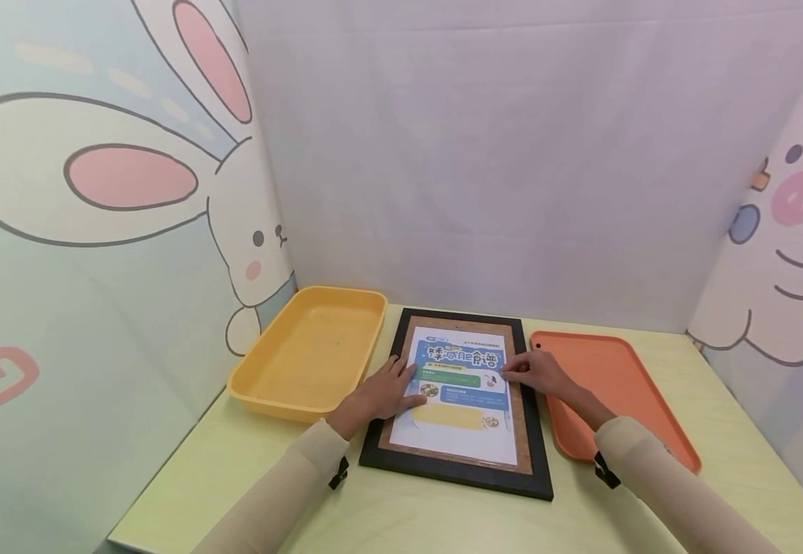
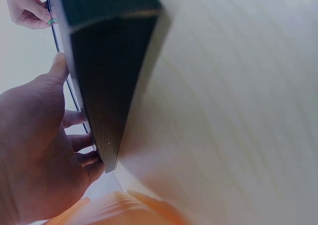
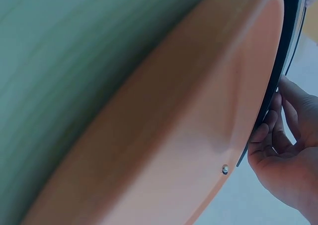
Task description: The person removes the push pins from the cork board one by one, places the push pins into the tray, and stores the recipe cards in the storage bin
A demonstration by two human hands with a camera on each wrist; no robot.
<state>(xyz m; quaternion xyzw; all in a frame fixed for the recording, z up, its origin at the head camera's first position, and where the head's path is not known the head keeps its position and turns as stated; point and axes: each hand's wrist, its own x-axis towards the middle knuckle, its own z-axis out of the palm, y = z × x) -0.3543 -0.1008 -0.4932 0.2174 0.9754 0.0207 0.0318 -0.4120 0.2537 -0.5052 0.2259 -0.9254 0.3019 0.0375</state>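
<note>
A printed poster [image 1: 453, 444] with blue and green panels lies on a brown board [image 1: 523, 442] inside a black frame [image 1: 456, 473]. My left hand [image 1: 382, 391] rests on the poster's left side, fingers spread, the thumb pointing inward. At the poster's right edge, the thumb and fingertips of my right hand [image 1: 538, 372] come together in a pinch. A tiny green thing [image 2: 51, 21] shows between those fingertips in the left wrist view; its kind is mostly hidden. The right wrist view has the other fingers of the right hand [image 3: 293, 140] curled beside the frame's black edge.
Left of the frame stands a deep yellow tray [image 1: 304, 350]. A shallow orange tray [image 1: 623, 385] lies close on the right, partly under my right forearm, with a small silver spot [image 3: 225, 169] near its rim. A pale curtain [image 1: 477, 154] hangs behind the light yellow table [image 1: 186, 477].
</note>
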